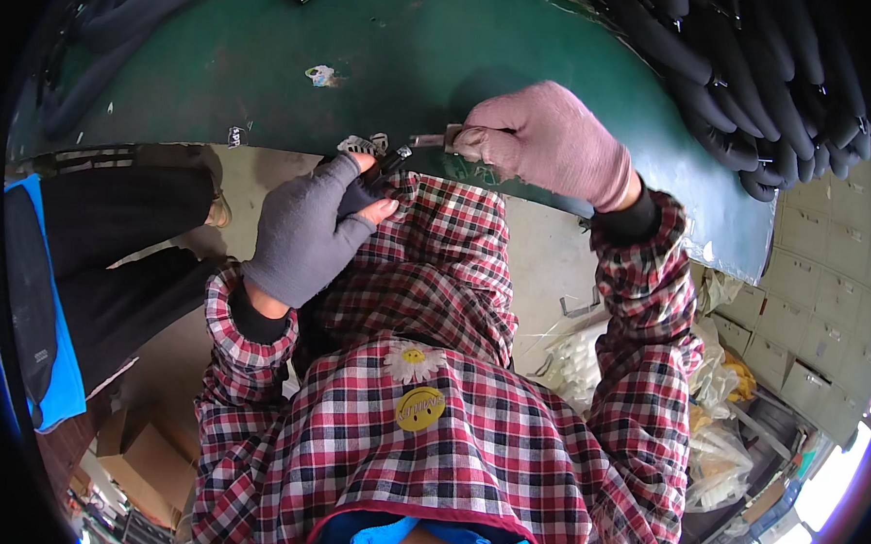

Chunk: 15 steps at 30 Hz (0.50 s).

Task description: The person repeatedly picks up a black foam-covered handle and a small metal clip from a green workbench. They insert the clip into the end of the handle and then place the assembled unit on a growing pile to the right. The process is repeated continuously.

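My left hand (306, 232), in a grey glove with bare thumb and fingertips, is closed around a black tube-like piece (387, 163) with a shiny metal end. It is at the near edge of the green table (395, 85), above my lap. My right hand (553, 146), in a pink glove, pinches a small metal part (434, 139) with a thin rod pointing left. The rod's tip is close to the tube's metal end; whether they touch, I cannot tell. My fingers hide the rest of both pieces.
Many black padded tubes (755, 82) are heaped at the table's far right. A torn label (320, 75) sticks to the tabletop. Another person's dark-trousered legs (127, 205) are on my left. A cardboard box (150, 464), plastic bags (719, 459) and grey cabinets (814, 279) stand around.
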Tool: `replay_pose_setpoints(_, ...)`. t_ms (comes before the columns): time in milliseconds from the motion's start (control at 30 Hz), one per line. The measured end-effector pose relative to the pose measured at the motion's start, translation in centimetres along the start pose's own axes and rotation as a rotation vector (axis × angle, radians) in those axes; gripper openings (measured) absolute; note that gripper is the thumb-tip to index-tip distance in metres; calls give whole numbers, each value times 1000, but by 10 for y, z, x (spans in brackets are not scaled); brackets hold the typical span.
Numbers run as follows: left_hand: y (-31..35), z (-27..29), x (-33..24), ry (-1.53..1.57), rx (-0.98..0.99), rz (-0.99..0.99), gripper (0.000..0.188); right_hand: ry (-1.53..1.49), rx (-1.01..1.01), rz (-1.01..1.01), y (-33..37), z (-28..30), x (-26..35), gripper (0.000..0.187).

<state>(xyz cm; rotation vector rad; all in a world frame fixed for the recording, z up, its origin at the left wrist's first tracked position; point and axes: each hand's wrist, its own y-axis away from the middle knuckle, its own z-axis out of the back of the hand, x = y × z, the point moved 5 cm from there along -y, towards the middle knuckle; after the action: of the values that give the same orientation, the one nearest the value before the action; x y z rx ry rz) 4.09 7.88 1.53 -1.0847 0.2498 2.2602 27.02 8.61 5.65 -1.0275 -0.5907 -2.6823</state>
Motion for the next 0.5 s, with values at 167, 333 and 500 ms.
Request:
replay_pose_setpoints(167,9,5,-7,-23,10,49,42,111,159,121,-16,5,17,26)
replay_pose_setpoints(333,11,4,-13,0,25,123,42,145,191,143,-21,4,16,29)
replay_pose_setpoints(500,14,2,-13,8,-15,91,40,137,306,26,-26,0,14,32)
